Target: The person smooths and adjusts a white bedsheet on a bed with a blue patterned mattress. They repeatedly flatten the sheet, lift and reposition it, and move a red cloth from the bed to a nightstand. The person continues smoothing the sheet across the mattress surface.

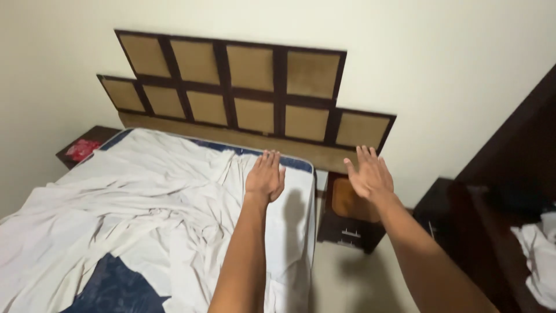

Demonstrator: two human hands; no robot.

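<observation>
My left hand [265, 175] is stretched out flat, fingers apart, above the near corner of a bed covered by a crumpled white sheet [145, 197]. It holds nothing. My right hand [369, 174] is also spread with an empty palm, raised over a small dark bedside table [347, 214] to the right of the bed. A blue mattress edge [289, 162] shows where the sheet has slipped back near the head of the bed.
A dark wooden headboard [249, 93] with tan panels is fixed to the pale wall. Another nightstand [84, 148] with a red item stands at the far left. A dark cabinet [498, 226] with white cloth [541, 255] on it stands at right.
</observation>
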